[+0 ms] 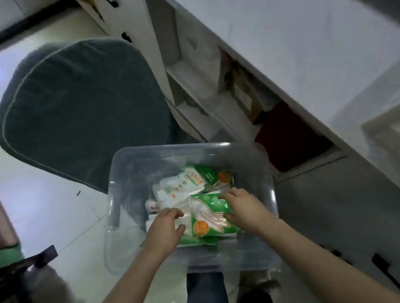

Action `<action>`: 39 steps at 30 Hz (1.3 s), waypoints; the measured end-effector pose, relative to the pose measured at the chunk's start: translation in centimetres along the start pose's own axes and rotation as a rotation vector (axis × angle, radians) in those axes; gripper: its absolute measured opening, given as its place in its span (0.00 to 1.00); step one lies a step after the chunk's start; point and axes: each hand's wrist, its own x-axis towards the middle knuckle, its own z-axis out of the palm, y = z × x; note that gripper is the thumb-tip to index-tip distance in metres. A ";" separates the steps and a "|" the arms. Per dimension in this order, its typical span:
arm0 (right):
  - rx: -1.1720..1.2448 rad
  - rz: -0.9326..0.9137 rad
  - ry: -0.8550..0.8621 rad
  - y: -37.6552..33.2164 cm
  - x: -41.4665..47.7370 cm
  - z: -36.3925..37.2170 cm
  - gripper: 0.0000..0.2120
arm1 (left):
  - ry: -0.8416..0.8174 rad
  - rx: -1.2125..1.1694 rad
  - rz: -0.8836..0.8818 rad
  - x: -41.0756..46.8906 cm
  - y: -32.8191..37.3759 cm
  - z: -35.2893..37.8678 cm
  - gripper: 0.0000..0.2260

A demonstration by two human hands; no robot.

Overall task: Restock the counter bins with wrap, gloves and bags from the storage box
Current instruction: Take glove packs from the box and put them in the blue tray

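Both hands reach into the clear box [131,174] on the floor. Left hand [164,226] and right hand [244,207] pinch opposite edges of a green glove pack [210,215] — printed with a glove picture and orange circles, its writing too blurred to read.

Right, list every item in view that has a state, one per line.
Clear plastic storage box: lid off, on the floor, still holding packets.
Green glove packet with hand picture: sealed, lying flat in the box.
Left hand: fingers curled on a white packet.
Right hand: fingers on the green packet.
Grey cupboard: open.
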 end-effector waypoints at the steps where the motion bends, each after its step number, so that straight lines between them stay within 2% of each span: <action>1: -0.022 0.011 -0.043 -0.2 1.6 1.4 0.27 | -0.027 0.007 -0.016 1.2 -1.0 0.6 0.14; 3: -0.060 0.038 -0.103 -0.2 4.7 3.9 0.27 | -0.049 0.006 -0.049 3.6 -2.5 1.9 0.16; 6: -0.127 0.067 -0.119 0.5 8.7 6.9 0.28 | 0.055 -0.003 -0.110 7.1 -4.5 3.5 0.19; 11: -0.183 0.120 -0.111 2.1 12.2 10.3 0.31 | 0.215 -0.194 -0.428 11.8 -6.8 4.7 0.26; 15: -0.199 0.110 -0.091 2.8 12.3 11.6 0.24 | 0.180 -0.369 -0.541 13.9 -8.2 4.9 0.30; 18: -0.125 0.096 -0.079 2.7 11.8 11.6 0.19 | 0.208 -0.582 -0.604 14.4 -8.9 4.6 0.39; 21: -0.039 0.063 -0.020 2.3 11.6 10.3 0.16 | 0.207 -0.747 -0.582 14.1 -9.3 4.0 0.45; 25: 0.009 -0.071 0.067 0.5 12.7 7.6 0.15 | 0.115 -0.972 -0.494 13.4 -8.9 2.5 0.30; 27: -0.005 -0.131 0.072 -0.6 13.8 6.4 0.14 | 0.061 -1.055 -0.463 12.9 -8.6 1.6 0.28; 34: 0.039 -0.295 -0.025 -2.9 17.0 3.9 0.13 | -0.156 -1.113 -0.278 11.4 -9.4 -1.7 0.27; 39: -0.138 -0.402 -0.045 -3.5 17.1 3.0 0.13 | -0.303 -1.098 -0.278 10.6 -10.1 -2.1 0.27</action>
